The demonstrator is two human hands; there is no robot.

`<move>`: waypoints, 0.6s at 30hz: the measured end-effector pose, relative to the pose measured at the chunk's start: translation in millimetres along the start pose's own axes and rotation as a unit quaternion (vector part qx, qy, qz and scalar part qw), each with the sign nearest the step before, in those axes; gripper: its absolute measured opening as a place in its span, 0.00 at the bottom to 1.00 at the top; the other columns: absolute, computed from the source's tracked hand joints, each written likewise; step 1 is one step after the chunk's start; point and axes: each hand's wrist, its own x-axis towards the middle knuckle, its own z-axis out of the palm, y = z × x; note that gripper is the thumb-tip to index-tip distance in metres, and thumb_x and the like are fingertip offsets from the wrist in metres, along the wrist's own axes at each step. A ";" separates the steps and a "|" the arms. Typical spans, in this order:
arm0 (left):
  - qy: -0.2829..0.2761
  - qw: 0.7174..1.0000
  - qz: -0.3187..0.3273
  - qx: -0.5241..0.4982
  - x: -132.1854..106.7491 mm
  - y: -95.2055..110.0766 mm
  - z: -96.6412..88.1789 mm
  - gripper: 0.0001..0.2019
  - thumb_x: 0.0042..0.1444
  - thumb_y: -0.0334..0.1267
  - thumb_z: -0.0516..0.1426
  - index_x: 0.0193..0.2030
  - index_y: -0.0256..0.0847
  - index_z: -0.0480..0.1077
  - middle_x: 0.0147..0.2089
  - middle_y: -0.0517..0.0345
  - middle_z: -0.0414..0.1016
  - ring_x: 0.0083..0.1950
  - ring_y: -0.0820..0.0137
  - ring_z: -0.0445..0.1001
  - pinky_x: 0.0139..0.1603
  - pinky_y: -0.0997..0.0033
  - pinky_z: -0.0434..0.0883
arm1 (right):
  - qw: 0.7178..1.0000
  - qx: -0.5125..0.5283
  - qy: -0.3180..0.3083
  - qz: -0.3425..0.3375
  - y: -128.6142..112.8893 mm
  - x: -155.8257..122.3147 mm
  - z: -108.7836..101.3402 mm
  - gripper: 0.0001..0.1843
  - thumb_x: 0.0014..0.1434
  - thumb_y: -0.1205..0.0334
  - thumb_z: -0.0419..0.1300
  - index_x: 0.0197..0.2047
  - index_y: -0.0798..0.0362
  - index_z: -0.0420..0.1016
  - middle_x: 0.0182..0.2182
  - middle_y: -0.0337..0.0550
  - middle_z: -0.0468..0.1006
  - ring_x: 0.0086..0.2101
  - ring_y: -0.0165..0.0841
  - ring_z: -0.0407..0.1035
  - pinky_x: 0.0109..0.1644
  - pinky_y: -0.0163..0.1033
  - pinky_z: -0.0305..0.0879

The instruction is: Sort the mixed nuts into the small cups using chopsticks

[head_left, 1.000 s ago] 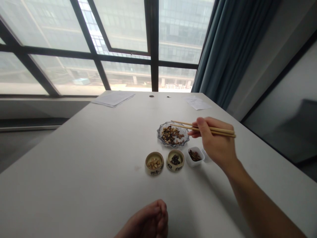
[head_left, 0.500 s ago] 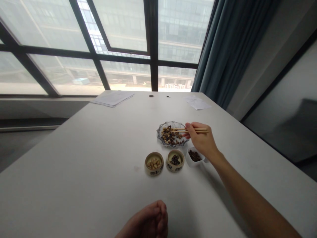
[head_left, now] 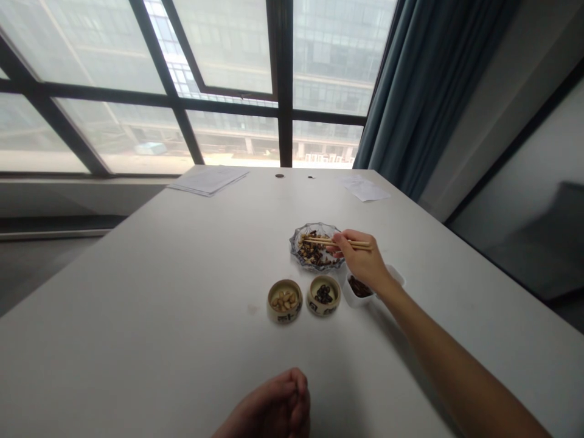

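Chopsticks (head_left: 337, 243) of pale wood: who has them?

— The person's right hand (head_left: 360, 258) does. Its fingers are closed around both sticks, and the thin tips reach over a glass dish (head_left: 294, 246).

— How does that dish look?

— Shallow and clear, with a scalloped rim and a bluish pattern. It holds a brown-and-black heap of mixed seeds and beans (head_left: 312, 249). The tips sit above the heap, but whether they pinch a piece is too small to tell.

— And the other hand?

— The left hand (head_left: 269, 407) lies curled at the bottom of the view, fingers drawn together, with nothing showing in it.

— What stands near the dish?

— In front of it are a round ceramic bowl of peanuts (head_left: 283, 302) and, just beside that, a matching bowl of black beans (head_left: 323, 295). A white square dish of dark pieces (head_left: 356, 295) sits under the right wrist.

— What about edges and room?

— The group stands well back from the near edge of the white tabletop (head_left: 159, 316). A long stretch of tabletop runs left of the bowls. Stacked papers (head_left: 208, 180) and a loose sheet (head_left: 365, 190) lie by the far edge.
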 end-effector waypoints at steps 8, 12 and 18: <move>-0.008 1.000 0.000 0.001 2.1 0.2 -3.8 0.07 0.60 0.39 0.60 0.34 0.40 0.70 0.26 0.62 0.63 0.25 0.76 0.59 0.31 0.71 0.49 | 0.998 0.000 0.058 -0.011 -20.8 0.8 -11.8 0.29 0.61 0.33 0.64 0.32 0.54 0.81 0.30 0.49 0.86 0.32 0.43 0.84 0.35 0.42 0.81; -0.003 1.000 0.000 -0.006 1.8 -1.4 -3.5 0.07 0.60 0.40 0.60 0.35 0.39 0.70 0.27 0.62 0.64 0.26 0.76 0.59 0.30 0.71 0.49 | 0.993 0.016 0.113 -0.031 -56.1 -4.2 -29.7 0.28 0.60 0.35 0.68 0.33 0.57 0.82 0.30 0.50 0.85 0.30 0.43 0.84 0.34 0.42 0.83; -0.010 1.000 0.004 -0.007 0.5 -1.9 -1.2 0.06 0.60 0.39 0.60 0.35 0.40 0.70 0.27 0.62 0.63 0.26 0.76 0.60 0.30 0.71 0.49 | 0.985 -0.102 0.136 -0.029 -121.8 -43.6 -76.4 0.23 0.61 0.41 0.70 0.34 0.55 0.85 0.30 0.52 0.86 0.26 0.44 0.83 0.27 0.41 0.83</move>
